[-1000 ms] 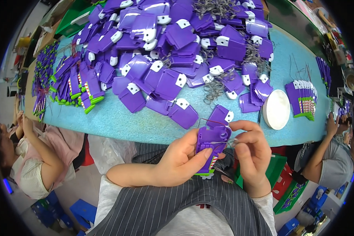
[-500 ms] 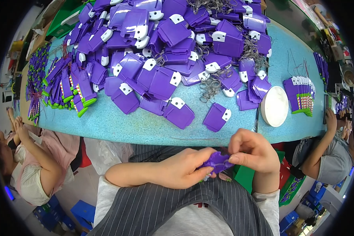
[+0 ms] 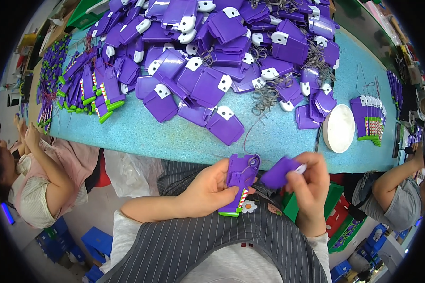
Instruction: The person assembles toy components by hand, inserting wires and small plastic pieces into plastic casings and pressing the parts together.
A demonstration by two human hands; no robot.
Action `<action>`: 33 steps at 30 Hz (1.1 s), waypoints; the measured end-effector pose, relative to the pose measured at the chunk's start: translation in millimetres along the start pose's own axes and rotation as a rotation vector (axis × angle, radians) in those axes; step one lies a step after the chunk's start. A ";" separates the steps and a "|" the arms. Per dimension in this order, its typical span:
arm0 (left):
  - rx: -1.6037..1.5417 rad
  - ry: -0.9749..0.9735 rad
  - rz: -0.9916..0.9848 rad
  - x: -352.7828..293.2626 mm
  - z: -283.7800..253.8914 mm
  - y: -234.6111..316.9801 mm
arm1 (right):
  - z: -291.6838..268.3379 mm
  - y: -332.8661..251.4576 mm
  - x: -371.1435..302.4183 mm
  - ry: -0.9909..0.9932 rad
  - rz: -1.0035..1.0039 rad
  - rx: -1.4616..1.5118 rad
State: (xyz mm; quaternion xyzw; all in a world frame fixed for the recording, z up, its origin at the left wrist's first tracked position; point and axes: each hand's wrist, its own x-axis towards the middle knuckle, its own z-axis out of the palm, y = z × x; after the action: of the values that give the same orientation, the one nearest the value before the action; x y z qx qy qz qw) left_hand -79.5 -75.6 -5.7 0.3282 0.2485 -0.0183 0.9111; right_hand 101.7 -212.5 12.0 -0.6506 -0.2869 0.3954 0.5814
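Observation:
My left hand (image 3: 211, 187) grips a purple plastic housing (image 3: 238, 172) with a red-and-white striped edge and a green foot. The open inner side of this housing faces up, and a small grey coil sits in its rounded top end. A thin wire rises from that end over the table's edge. In my right hand (image 3: 311, 184), just beside the housing, is a purple plastic cover (image 3: 277, 172) with a white corner, pinched between thumb and fingers and slightly blurred. Cover and housing are apart. Both hands are in front of my apron, near the table's front edge.
A big heap of purple covers (image 3: 208, 87) with white corners spreads over the blue table (image 3: 141, 137). Grey coils (image 3: 264, 101) lie among them. Striped green-footed housings (image 3: 109, 87) are piled left, others (image 3: 369, 118) stacked right beside a white bowl (image 3: 340, 129). People sit on both sides.
The lone cover near the table's front edge has been picked up by my right hand. My left hand has turned the housing, showing its inner side. The view has shifted slightly.

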 end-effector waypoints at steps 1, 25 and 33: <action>0.062 -0.008 0.041 1.8 2.3 -1.3 | 3.4 0.1 2.4 -0.104 -0.051 0.002; 0.654 -0.042 0.459 1.5 8.8 8.5 | 35.3 21.1 11.3 -0.206 0.335 0.772; 0.685 -0.115 0.284 10.0 -1.1 18.0 | 17.8 2.4 19.4 -0.315 -0.101 -0.069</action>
State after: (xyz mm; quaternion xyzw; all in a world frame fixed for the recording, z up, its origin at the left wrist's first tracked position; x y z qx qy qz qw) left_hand -67.7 -59.5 -0.5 0.6436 0.1285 0.0080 0.7544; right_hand 96.6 -187.3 5.9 -0.5848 -0.4203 0.4527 0.5257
